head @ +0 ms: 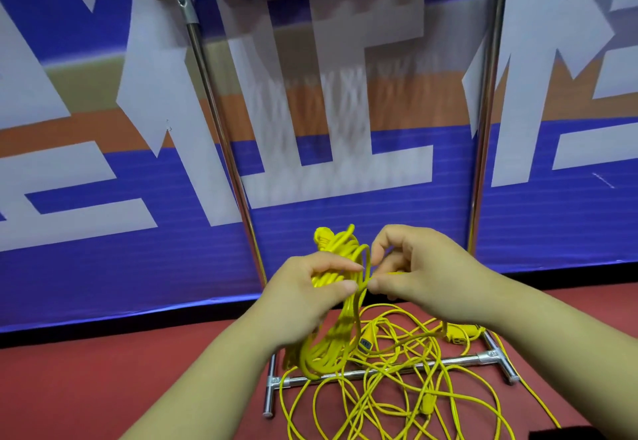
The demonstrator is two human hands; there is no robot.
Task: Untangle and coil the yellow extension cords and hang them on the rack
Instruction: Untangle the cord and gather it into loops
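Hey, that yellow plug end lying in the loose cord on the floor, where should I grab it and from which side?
Grip the plug end by its thick moulded body, not the thin cord. Come from above, thumb and finger across its long sides: it lies among the loose cord just beyond the rack's base bar, top side seemingly uncovered.

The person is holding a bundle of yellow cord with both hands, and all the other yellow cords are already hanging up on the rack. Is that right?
Not quite. The left hand and right hand do hold a bundle of yellow cord, but the other cords are not hanging on the rack: they lie tangled on the red floor. The head view shows it.
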